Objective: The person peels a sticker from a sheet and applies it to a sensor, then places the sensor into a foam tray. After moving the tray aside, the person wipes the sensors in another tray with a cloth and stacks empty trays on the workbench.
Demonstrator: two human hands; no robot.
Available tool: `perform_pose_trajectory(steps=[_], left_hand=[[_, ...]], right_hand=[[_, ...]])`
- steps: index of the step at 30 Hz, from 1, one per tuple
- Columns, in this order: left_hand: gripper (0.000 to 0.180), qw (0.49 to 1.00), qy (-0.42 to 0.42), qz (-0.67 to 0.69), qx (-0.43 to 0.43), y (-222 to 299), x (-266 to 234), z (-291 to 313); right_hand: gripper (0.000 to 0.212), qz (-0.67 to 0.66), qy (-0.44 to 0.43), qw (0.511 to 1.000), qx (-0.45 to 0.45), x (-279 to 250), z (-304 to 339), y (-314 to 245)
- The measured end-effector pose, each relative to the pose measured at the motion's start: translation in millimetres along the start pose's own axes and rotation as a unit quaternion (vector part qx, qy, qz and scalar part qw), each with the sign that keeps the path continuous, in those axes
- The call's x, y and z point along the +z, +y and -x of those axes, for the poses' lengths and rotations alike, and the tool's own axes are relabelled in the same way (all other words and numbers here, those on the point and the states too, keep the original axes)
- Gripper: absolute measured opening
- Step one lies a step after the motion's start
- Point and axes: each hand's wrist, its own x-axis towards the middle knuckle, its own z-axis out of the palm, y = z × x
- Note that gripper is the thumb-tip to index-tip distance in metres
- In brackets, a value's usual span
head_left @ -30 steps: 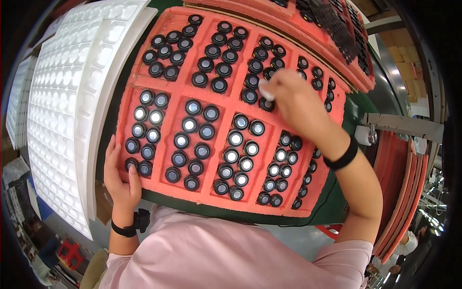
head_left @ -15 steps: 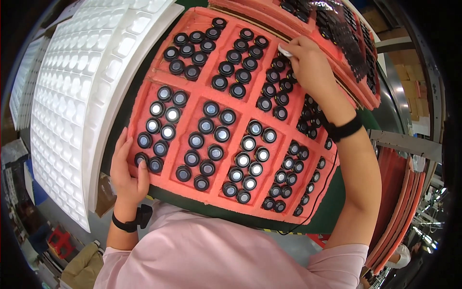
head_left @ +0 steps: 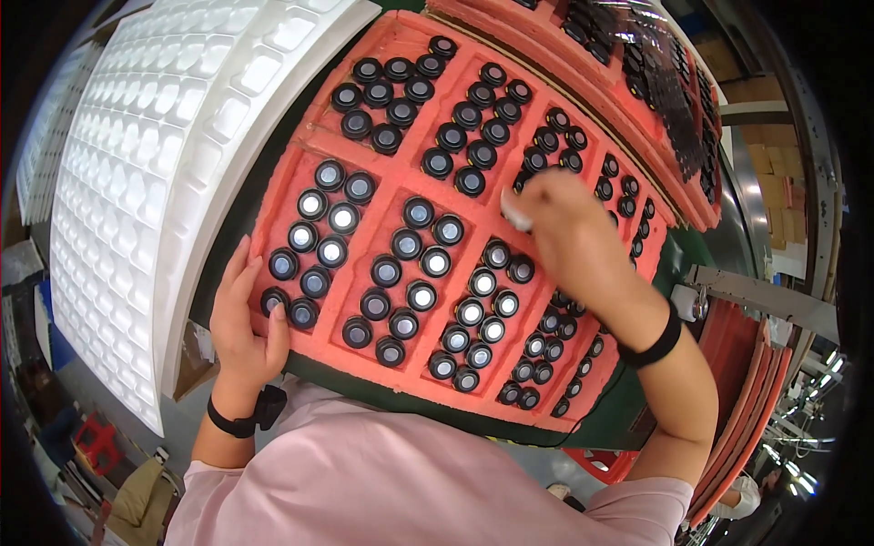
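A red foam tray [head_left: 410,379] fills the middle, split into compartments. Each holds several black round parts [head_left: 386,271] with flat, shiny centres, standing in rows. My left hand [head_left: 244,332] lies along the tray's left edge with its fingers stretched out and the thumb apart, by the near-left compartment. Over the middle of the tray, my right hand [head_left: 574,238] pinches a small white wad [head_left: 516,211], perhaps cloth or tissue. That hand is slightly blurred and hides some parts beneath it. Whether the wad touches any part I cannot tell.
White moulded plastic trays [head_left: 118,200] stand on the left. Another red foam tray [head_left: 628,118] with black parts and clear plastic film lies behind. More red trays [head_left: 751,409] are stacked at the right, below a metal rail [head_left: 765,296]. A red stool [head_left: 601,464] shows under the green table.
My right hand has come nearer and slightly left with the white wad, from the far edge to the middle of the tray. My left hand keeps its place at the tray's edge.
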Motion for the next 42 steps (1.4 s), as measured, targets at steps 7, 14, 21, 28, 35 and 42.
perform_pose_trajectory(steps=[7,14,21,28,35,42], left_hand=[[0.049,1.000,0.001,0.003,-0.002,1,0,-1],[0.050,1.000,-0.003,-0.002,-0.009,-1,-2,1],[0.049,1.000,-0.006,-0.004,0.002,-2,-1,-1],[0.049,1.000,-0.008,0.001,0.002,-1,-1,-1],[0.049,1.000,-0.014,-0.003,-0.001,-1,-2,-1],[0.049,1.000,-0.012,-0.007,0.002,-3,-3,-1]], right_hand=[[0.027,0.087,0.086,0.992,0.031,3,-77,79],[0.023,0.080,0.001,0.997,-0.019,21,-56,31],[0.027,-0.001,-0.047,0.997,-0.063,14,-33,-25],[0.021,0.096,0.109,0.989,-0.029,13,-98,57],[0.021,0.106,0.049,0.993,-0.029,31,-83,36],[0.031,0.005,-0.024,0.998,-0.061,26,-64,-2]])
